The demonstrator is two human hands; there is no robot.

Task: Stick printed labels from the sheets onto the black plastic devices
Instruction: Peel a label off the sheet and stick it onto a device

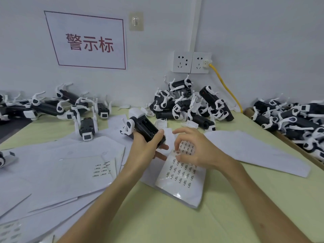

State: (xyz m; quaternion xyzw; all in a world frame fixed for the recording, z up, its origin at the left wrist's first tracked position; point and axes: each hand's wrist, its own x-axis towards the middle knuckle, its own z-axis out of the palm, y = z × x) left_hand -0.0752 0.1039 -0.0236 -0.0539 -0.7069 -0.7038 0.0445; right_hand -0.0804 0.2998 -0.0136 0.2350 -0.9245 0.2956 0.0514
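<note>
One boxy black device [147, 128] has, seemingly, white legs [129, 126].

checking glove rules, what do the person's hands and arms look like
Both the left hand and right hand are bare: no gloves, rings or watch. The left forearm and right forearm are bare too, with no sleeve in view.

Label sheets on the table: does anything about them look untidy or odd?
Yes. White sheets lie scattered and overlapping at the left, several askew. The label sheet under the right hand lies tilted too.
</note>
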